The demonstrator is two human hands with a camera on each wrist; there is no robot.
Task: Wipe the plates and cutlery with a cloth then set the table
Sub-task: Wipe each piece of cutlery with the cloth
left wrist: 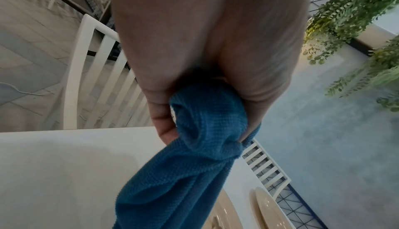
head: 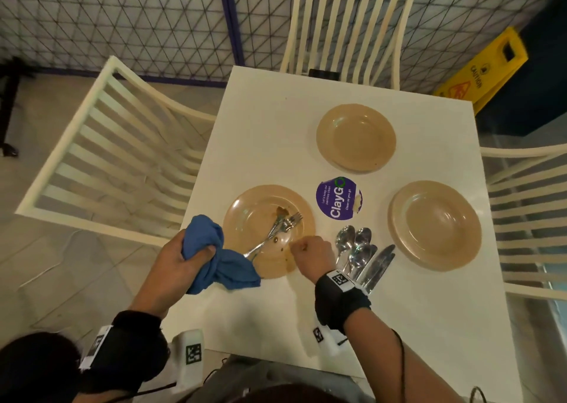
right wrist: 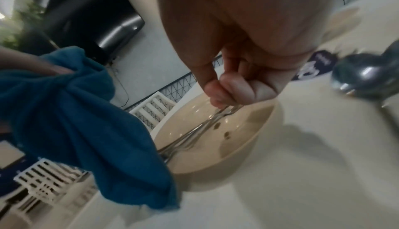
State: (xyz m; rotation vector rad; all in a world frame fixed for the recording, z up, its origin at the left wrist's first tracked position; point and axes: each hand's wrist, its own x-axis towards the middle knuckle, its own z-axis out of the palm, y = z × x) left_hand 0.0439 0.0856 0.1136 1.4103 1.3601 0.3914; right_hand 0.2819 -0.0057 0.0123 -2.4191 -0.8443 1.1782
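The left hand (head: 181, 257) grips a bunched blue cloth (head: 221, 257), fingers curled round it, the loose end hanging over the near-left rim of a soiled tan plate (head: 294, 218) on the white table (head: 260, 310). Several forks (head: 276, 234) lie across that plate among brown smears. The right hand (head: 311, 254) is curled at the plate's near-right edge (whether it holds anything I cannot tell; the wrist view is blurred). Just right of it lie spoons (head: 352, 243) and knives (head: 379, 263). Two more tan plates, one far (head: 356, 137) and one right (head: 435, 224), flank a purple sticker (head: 337, 198).
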